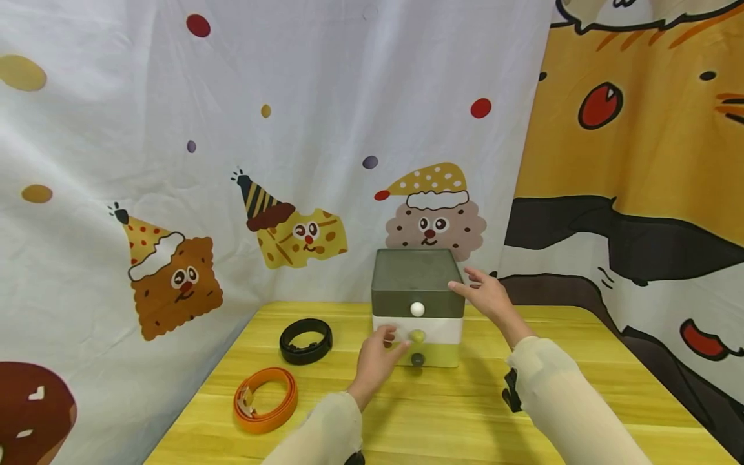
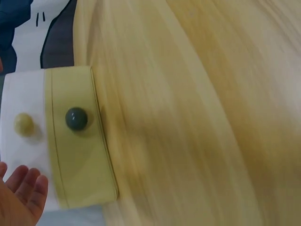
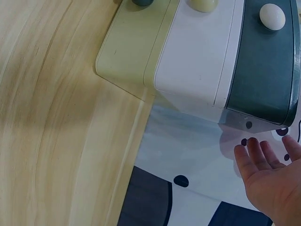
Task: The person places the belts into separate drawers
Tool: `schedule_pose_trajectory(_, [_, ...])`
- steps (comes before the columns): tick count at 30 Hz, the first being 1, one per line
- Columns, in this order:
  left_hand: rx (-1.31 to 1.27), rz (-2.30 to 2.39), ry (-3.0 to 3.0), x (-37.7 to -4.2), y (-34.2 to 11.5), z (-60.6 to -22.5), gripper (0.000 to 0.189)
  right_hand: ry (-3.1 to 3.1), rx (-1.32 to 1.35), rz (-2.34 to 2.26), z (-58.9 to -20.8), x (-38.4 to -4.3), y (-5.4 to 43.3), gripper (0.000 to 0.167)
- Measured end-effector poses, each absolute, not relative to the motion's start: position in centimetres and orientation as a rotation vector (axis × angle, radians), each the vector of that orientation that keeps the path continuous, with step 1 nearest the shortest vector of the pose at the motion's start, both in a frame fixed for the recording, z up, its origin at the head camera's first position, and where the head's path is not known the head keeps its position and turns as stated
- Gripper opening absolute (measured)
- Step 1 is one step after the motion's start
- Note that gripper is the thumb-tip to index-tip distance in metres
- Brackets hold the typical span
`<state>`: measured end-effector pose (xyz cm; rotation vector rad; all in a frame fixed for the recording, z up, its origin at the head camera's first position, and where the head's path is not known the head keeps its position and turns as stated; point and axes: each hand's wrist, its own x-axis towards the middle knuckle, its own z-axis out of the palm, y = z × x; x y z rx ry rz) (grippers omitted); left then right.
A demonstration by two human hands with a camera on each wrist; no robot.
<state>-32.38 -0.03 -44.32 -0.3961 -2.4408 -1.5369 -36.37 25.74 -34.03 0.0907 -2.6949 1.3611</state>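
A small three-drawer box [image 1: 415, 274] stands at the back of the table, its drawers dark green, white and yellow-green from top to bottom. Each drawer front carries a round knob; the top one is a white knob [image 3: 272, 17], the bottom one a dark knob [image 2: 76, 118]. My left hand [image 1: 374, 361] is at the box's front left, near the lower drawers, its fingers loosely bent around nothing. Beside the upper right edge of the box is my right hand [image 1: 488, 297], fingers spread, holding nothing. Whether either hand touches the box I cannot tell.
On the table's left lie a rolled black belt [image 1: 306, 357] and, nearer, a rolled orange belt [image 1: 264, 425] with a metal buckle. A cartoon-printed cloth [image 1: 325, 129] hangs right behind the wooden table [image 1: 442, 426].
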Motion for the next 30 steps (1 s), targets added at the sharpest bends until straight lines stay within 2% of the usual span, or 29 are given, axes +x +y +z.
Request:
schedule_pose_trajectory(14, [-0.167, -1.588, -2.295, -32.5, 4.2, -46.0, 0.039, -2.686, 0.091, 1.421, -34.4, -36.6, 25.4, 0.085])
schedule_pose_trajectory(30, [-0.044, -1.538, -2.230, -33.1, 6.2, -46.9, 0.029, -2.593, 0.055, 1.606, -35.1, -36.8, 25.0, 0.083])
